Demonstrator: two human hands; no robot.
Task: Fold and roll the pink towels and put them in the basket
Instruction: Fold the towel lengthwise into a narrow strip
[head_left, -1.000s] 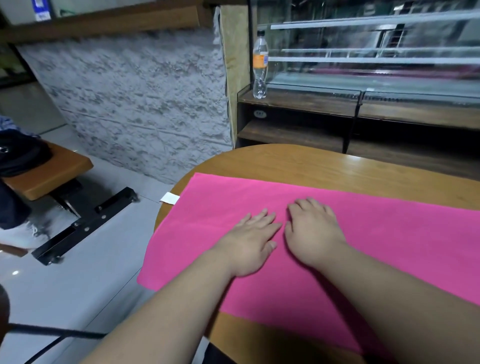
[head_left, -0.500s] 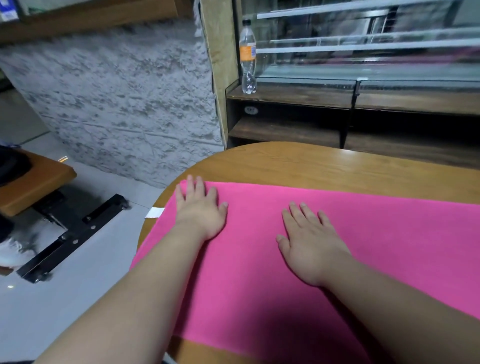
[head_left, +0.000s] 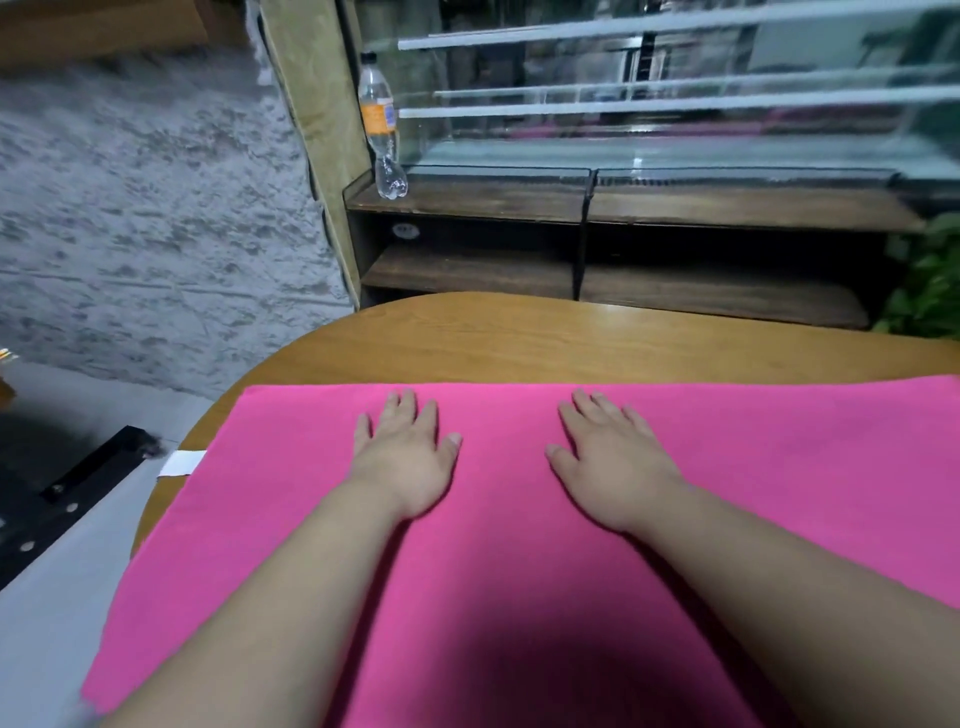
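Left hand (head_left: 402, 457) and right hand (head_left: 608, 467) lie flat, palms down with fingers straight and slightly spread, on the pink towel (head_left: 509, 597). The towel is smooth and unwrinkled, spread over the near side of the wooden desk (head_left: 519, 338), with its left end overhanging. Half a second ago the left hand was at the far-left corner; it is now nearer the right hand.

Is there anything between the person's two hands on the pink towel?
Only bare cloth. In the head view the left hand and right hand lie flat and apart on the pink towel, with nothing else in the gap.
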